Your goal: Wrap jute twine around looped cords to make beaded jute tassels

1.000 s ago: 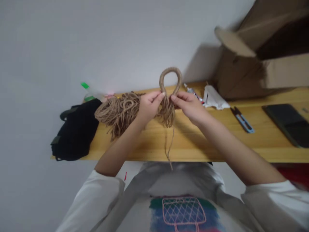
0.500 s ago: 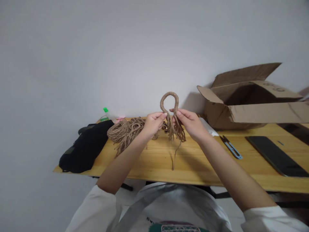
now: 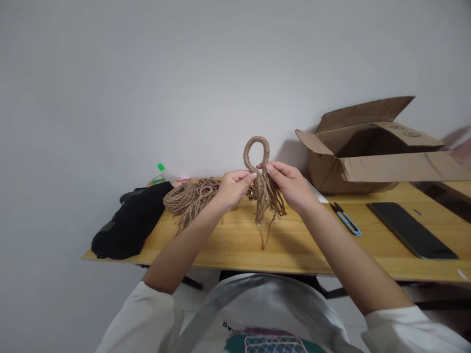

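Above the table I hold up a jute rope loop [image 3: 247, 153], tightly wrapped with cord, its frayed strands hanging below like a tassel. My left hand [image 3: 237, 186] pinches the left leg of the loop where the wrapping ends. The other leg is gripped between thumb and fingers of my right hand [image 3: 289, 181], just across from it. The two legs sit close together. One longer strand trails down lower than the others. Behind my left forearm lies a bundle of jute cord [image 3: 184, 198], with another small loop on top.
An open cardboard box [image 3: 368, 152] stands at the right by the wall. Blue thread snips [image 3: 346, 219] and a black phone [image 3: 412, 230] lie on the wooden table [image 3: 235, 250]. Black cloth [image 3: 132, 220] covers the left end, near a green-capped bottle [image 3: 160, 169].
The legs of the loop have come closer together, making it narrower. My right hand has moved slightly up and the view has shifted a little to the right.
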The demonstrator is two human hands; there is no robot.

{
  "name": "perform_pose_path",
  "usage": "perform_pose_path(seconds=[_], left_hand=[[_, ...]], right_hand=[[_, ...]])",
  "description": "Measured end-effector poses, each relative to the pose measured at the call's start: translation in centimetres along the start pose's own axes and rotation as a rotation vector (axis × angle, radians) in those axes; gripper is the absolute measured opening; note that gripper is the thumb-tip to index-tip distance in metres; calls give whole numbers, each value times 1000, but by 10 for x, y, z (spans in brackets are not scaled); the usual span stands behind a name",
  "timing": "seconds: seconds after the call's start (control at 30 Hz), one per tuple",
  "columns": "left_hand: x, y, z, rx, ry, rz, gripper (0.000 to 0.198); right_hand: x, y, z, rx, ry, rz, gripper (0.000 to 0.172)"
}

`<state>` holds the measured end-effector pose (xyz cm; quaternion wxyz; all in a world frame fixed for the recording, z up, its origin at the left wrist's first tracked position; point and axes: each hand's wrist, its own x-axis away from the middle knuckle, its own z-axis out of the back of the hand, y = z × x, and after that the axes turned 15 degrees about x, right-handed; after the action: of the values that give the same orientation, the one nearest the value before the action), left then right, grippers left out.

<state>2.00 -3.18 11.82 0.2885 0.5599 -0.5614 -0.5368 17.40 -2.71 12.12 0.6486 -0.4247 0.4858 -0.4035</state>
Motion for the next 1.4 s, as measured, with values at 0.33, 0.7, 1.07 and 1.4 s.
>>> perform_pose_path(seconds=[0.33,0.7,1.07,1.4], left_hand=[[4,-3,-4,-39,-6,6,44],[-27,2,-2,-166,11,-89,43],[-79,54,-7,-151,9,53,30],[-91,90,-20,-338,77,-79,32]], right_hand=[[0,-1,-5,-137,57,-47,40],[-26,-4,-10,-437,95,-144,25],[-82,-46,2,-126,144,-116,22],[-98,-88,4,23,182,32,32]])
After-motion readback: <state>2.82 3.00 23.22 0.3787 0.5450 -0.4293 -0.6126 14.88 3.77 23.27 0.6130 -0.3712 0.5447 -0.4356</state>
